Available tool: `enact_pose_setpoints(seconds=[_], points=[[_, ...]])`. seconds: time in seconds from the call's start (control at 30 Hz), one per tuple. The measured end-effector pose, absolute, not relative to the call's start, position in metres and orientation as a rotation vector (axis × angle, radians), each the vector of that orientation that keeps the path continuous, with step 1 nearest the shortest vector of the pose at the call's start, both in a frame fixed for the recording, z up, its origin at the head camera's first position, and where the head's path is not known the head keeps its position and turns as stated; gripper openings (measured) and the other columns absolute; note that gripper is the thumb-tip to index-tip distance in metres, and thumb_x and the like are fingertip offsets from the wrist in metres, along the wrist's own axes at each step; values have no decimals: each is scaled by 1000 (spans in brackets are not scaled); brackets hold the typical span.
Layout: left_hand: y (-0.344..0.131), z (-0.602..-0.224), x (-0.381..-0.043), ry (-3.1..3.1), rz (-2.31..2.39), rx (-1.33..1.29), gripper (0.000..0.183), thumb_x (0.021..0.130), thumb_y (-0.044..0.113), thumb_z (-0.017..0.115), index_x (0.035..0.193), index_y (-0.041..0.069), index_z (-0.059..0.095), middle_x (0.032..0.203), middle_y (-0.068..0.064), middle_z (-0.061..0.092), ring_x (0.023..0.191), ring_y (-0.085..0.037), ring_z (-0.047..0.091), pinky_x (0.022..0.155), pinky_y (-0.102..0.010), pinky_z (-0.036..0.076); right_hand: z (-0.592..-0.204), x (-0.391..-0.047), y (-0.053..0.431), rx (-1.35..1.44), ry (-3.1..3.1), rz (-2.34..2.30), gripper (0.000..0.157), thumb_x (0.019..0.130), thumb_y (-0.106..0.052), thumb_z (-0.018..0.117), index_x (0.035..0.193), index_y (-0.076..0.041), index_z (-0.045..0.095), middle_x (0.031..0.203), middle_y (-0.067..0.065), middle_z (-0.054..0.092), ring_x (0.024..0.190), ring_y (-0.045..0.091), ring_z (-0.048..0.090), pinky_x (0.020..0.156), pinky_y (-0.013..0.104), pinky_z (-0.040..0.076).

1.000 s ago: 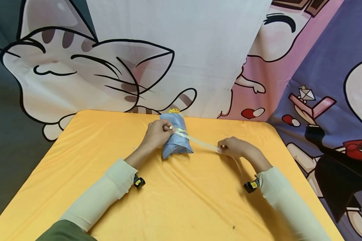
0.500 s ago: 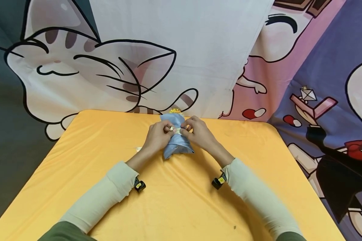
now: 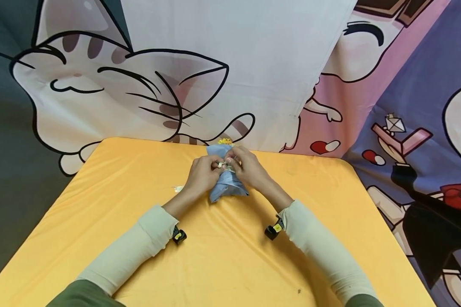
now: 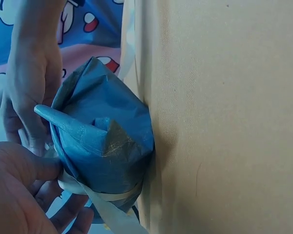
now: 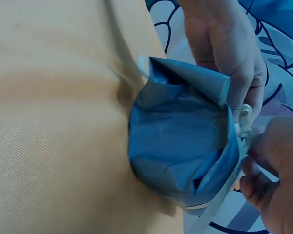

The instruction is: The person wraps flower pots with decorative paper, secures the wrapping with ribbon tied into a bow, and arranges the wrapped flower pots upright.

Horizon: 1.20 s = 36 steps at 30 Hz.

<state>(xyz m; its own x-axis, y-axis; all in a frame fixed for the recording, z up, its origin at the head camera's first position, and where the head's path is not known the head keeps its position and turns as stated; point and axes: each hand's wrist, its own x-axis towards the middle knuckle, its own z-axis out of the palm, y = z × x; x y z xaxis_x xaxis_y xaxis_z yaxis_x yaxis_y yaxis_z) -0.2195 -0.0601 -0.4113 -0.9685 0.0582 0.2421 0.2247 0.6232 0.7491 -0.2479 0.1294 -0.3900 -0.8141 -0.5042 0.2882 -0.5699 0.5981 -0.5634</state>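
Observation:
A small bouquet (image 3: 227, 187) in blue wrapping paper lies on the yellow-covered table, a yellow flower (image 3: 225, 141) showing at its far end. Pale ribbon (image 4: 107, 212) goes round its middle. My left hand (image 3: 202, 174) pinches a bunched bit of the ribbon (image 5: 245, 117) at the bouquet's left side. From the other side my right hand (image 3: 252, 169) reaches over the wrapping, its thumb and fingers pinching the ribbon close to the left fingertips. In the right wrist view, a loose strip of ribbon (image 5: 215, 204) hangs below the wrap. The fingertips partly hide the tie.
A pale ribbon end (image 3: 178, 189) lies on the table (image 3: 138, 170) beside the left wrist. Behind the table's far edge hangs a cloth backdrop (image 3: 269, 76) printed with a cat and other cartoon figures.
My right hand has come in from the right, where it held the ribbon stretched out, to the bouquet's middle beside the left hand. The left hand keeps its hold, nearly still.

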Motion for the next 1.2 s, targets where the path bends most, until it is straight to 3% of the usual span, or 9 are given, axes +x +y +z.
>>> enact_pose_setpoints(seconds=[0.27,0.37,0.6,0.87,1.0,1.2], points=[[-59,-411,-217,-2631,-1273,-224,9,106,17,81,111,11,86,93,-6,76,80,-19,61,77,-34,47,-400,-229,153,756,-2763,1001,14,108,-23,66,112,-13,74,121,10,68,102,28,66,81,40,56],[-59,-409,-216,-2626,-1279,-219,9,106,17,81,110,11,85,92,-6,75,80,-19,59,76,-34,46,-402,-227,156,792,-2766,963,15,113,-23,67,113,-9,74,125,13,69,107,30,67,86,43,59],[-60,-410,-217,-2637,-1249,-217,8,106,15,81,111,10,85,92,-6,76,79,-20,60,74,-33,45,-403,-237,140,981,-2645,771,16,114,-22,70,112,-6,71,138,19,64,132,39,58,111,56,54],[-58,-416,-215,-2610,-1265,-245,7,107,17,80,110,11,84,86,-4,72,73,-17,56,71,-32,43,-403,-248,136,1051,-2574,785,17,110,-10,74,121,-2,64,107,16,71,97,30,68,86,45,60],[-57,-418,-213,-2582,-1239,-269,9,108,19,78,111,13,84,86,-4,72,72,-17,56,69,-32,42,-399,-248,133,1096,-2587,703,20,112,-5,68,131,1,64,111,18,69,100,32,65,89,46,60],[-61,-423,-209,-2534,-1187,-335,10,109,15,77,113,11,84,87,-9,73,71,-21,57,67,-33,43,-404,-250,123,1109,-2596,521,16,114,-6,58,127,-4,68,112,18,64,99,33,57,91,48,52]])
